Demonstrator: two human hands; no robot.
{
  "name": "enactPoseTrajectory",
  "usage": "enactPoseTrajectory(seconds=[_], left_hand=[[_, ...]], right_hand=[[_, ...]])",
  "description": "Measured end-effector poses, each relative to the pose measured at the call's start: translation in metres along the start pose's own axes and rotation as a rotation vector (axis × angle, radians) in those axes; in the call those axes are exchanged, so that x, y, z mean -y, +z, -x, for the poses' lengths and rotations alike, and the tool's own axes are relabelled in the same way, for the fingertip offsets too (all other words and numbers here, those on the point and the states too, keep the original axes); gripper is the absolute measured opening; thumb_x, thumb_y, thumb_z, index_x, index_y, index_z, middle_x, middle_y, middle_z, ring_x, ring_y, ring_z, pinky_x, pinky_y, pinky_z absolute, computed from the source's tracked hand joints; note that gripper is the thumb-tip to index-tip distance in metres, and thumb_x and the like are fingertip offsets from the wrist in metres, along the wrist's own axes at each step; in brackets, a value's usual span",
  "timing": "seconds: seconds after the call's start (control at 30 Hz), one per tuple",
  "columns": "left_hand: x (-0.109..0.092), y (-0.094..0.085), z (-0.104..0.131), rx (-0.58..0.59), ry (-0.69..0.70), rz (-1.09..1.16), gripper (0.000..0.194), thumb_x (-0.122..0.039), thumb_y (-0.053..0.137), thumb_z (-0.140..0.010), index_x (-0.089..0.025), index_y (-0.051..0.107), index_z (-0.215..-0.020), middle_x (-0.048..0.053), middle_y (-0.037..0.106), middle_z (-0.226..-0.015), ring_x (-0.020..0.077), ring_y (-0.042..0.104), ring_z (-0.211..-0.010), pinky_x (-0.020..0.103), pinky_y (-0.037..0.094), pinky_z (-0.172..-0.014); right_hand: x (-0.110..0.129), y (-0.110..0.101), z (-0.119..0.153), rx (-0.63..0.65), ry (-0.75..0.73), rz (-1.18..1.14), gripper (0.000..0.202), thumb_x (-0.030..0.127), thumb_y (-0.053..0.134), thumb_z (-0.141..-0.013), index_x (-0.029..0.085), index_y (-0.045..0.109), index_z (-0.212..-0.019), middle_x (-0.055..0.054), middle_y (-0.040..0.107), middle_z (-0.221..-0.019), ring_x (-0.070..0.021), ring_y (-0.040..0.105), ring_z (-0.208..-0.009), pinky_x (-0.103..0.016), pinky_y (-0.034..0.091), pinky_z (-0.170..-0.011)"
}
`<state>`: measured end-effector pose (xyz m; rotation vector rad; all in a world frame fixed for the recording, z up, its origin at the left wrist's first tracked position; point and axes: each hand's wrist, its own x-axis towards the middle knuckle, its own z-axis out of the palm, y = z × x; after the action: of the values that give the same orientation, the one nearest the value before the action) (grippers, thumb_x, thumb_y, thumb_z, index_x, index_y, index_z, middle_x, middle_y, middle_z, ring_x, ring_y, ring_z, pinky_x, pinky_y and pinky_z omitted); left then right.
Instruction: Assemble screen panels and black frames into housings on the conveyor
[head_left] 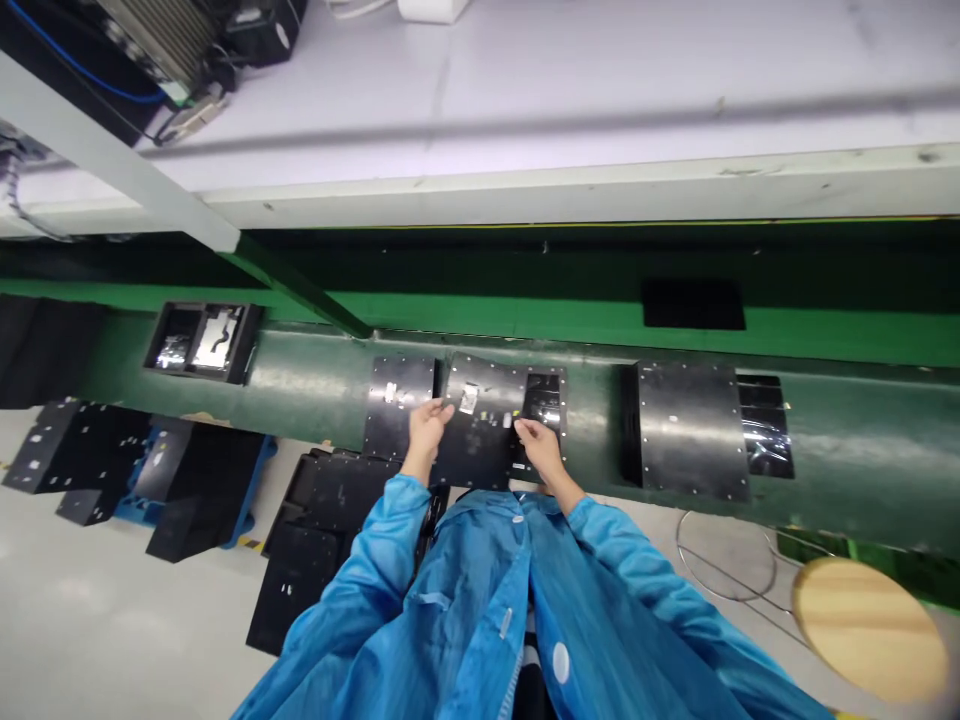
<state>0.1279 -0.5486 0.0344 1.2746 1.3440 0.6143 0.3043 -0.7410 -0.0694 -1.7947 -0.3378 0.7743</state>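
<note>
- Panel (480,425): black, held tilted over green belt (315,385), clear of tray (551,400) beneath.
- Left hand (426,425): fingers pinching panel's left edge.
- Right hand (538,445): fingertips pinching its right edge, steadying it.

I've got a flat black panel (480,425), white label near its top edge, small screws around the rim, tilted slightly, held over the green conveyor belt (315,385), overlapping the open black tray (544,400).
</note>
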Motion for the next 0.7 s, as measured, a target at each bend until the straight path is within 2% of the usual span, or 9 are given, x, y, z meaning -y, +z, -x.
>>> enactPoseTrajectory(seconds=[0.07, 0.13, 0.23, 0.33, 0.4, 0.53, 0.63, 0.7], left_hand=[[0.021, 0.045, 0.001, 0.039, -0.115, 0.128, 0.040, -0.032, 0.094, -0.072, -0.012, 0.080, -0.104, 0.009, 0.079, -0.088, 0.0229, 0.076, -0.087, 0.035, 0.061, -0.085], [0.038, 0.084, 0.004, 0.078, -0.159, 0.139, 0.039, -0.036, 0.093, -0.073, -0.013, 0.082, -0.102, 0.010, 0.081, -0.091, 0.0244, 0.077, -0.090, 0.036, 0.061, -0.085], [0.051, 0.118, 0.006, 0.107, -0.088, -0.110, 0.029, -0.037, 0.079, -0.087, -0.016, 0.084, -0.106, 0.013, 0.083, -0.107, 0.0278, 0.077, -0.109, 0.037, 0.060, -0.094], [0.051, 0.127, 0.004, 0.107, 0.033, -0.545, 0.026, -0.033, 0.070, -0.094, -0.019, 0.085, -0.110, 0.016, 0.081, -0.121, 0.0312, 0.070, -0.129, 0.037, 0.054, -0.107], [0.050, 0.126, 0.003, 0.163, 0.037, -0.715, 0.030, -0.032, 0.069, -0.094, -0.019, 0.084, -0.116, 0.018, 0.080, -0.125, 0.0324, 0.069, -0.132, 0.037, 0.052, -0.108], [0.047, 0.129, 0.007, 0.245, -0.053, -0.735, 0.033, -0.027, 0.068, -0.091, -0.019, 0.082, -0.120, 0.015, 0.081, -0.123, 0.0296, 0.074, -0.123, 0.032, 0.055, -0.100], [0.039, 0.130, 0.017, 0.202, -0.131, -0.670, 0.024, -0.025, 0.070, -0.087, -0.020, 0.082, -0.106, 0.015, 0.083, -0.111, 0.0319, 0.076, -0.116, 0.035, 0.055, -0.096], [0.029, 0.129, 0.027, 0.177, -0.118, -0.605, 0.012, -0.026, 0.072, -0.084, -0.021, 0.079, -0.093, 0.013, 0.081, -0.096, 0.0338, 0.077, -0.109, 0.039, 0.055, -0.094]], right_hand=[[-0.006, -0.012, -0.005, -0.174, 0.073, -0.006, 0.046, 0.057, 0.072, -0.084, 0.019, 0.083, -0.106, -0.012, 0.085, -0.104, -0.0298, 0.079, -0.097, -0.042, 0.062, -0.093], [-0.009, -0.034, -0.015, -0.306, 0.129, 0.052, 0.042, 0.053, 0.074, -0.081, 0.018, 0.083, -0.103, -0.013, 0.085, -0.103, -0.0321, 0.079, -0.097, -0.043, 0.062, -0.092], [-0.007, -0.062, -0.031, -0.390, 0.169, 0.270, 0.034, 0.046, 0.073, -0.084, 0.020, 0.085, -0.102, -0.013, 0.085, -0.105, -0.0341, 0.078, -0.103, -0.045, 0.060, -0.097], [-0.004, -0.073, -0.040, -0.365, 0.179, 0.534, 0.030, 0.039, 0.066, -0.090, 0.023, 0.086, -0.106, -0.014, 0.083, -0.113, -0.0341, 0.077, -0.111, -0.044, 0.057, -0.100], [-0.006, -0.073, -0.042, -0.322, 0.172, 0.626, 0.030, 0.038, 0.064, -0.093, 0.023, 0.085, -0.108, -0.014, 0.082, -0.118, -0.0333, 0.076, -0.114, -0.042, 0.056, -0.100], [-0.009, -0.066, -0.044, -0.264, 0.237, 0.587, 0.034, 0.048, 0.067, -0.095, 0.021, 0.077, -0.114, -0.013, 0.081, -0.113, -0.0306, 0.075, -0.110, -0.038, 0.055, -0.095], [-0.006, -0.064, -0.047, -0.238, 0.306, 0.538, 0.037, 0.057, 0.071, -0.094, 0.021, 0.072, -0.100, -0.011, 0.079, -0.099, -0.0290, 0.075, -0.099, -0.037, 0.055, -0.089], [-0.003, -0.073, -0.045, -0.237, 0.307, 0.501, 0.041, 0.062, 0.073, -0.092, 0.022, 0.068, -0.090, -0.010, 0.076, -0.088, -0.0283, 0.073, -0.093, -0.038, 0.053, -0.086]])
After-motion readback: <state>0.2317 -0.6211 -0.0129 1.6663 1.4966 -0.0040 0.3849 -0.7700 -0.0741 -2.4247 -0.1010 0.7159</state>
